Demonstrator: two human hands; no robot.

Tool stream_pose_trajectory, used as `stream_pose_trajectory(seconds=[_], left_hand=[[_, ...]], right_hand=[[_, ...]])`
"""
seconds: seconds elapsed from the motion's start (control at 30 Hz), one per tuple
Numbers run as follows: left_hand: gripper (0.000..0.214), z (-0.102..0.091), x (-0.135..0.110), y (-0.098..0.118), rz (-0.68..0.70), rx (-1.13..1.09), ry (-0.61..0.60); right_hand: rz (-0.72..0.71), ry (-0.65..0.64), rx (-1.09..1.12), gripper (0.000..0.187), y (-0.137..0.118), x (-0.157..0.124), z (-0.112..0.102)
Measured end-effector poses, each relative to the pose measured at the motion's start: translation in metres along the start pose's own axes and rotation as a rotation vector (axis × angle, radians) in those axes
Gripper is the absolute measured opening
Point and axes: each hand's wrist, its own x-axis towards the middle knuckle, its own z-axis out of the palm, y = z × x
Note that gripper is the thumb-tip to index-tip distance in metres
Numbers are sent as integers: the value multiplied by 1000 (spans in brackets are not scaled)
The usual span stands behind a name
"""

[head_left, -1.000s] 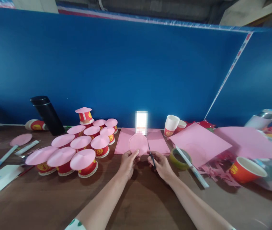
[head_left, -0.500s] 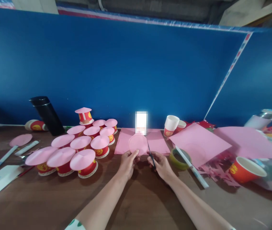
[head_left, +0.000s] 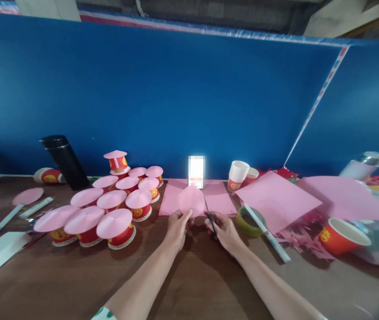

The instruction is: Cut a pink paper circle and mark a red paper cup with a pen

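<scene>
My left hand (head_left: 177, 226) pinches the lower edge of a pink paper disc (head_left: 191, 201) and holds it upright above the brown table (head_left: 189, 284). My right hand (head_left: 223, 229) is closed round the handles of small dark scissors (head_left: 209, 215), whose blades point up at the disc's right edge. Behind the disc lies a flat pink sheet (head_left: 219, 200). To the left stand several upturned red paper cups with pink cone tops (head_left: 112, 211).
A black flask (head_left: 64, 161) leans at the back left. A roll of green tape (head_left: 250, 221) and a long ruler (head_left: 266, 231) lie right of my hands. More pink sheets (head_left: 278, 200), stacked paper cups (head_left: 238, 174), a tipped red cup (head_left: 343, 235) and paper scraps sit at the right.
The pink disc has bent and turned slightly in my left hand; the scissors stay at its right edge. Both arms have hardly moved.
</scene>
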Motion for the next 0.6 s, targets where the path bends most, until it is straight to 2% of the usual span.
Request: stream_pose_trajectory(seconds=[0.6], left_hand=[[32, 1, -2, 2, -6, 16, -8]], right_hand=[[7, 12, 33, 47, -4, -1, 0]])
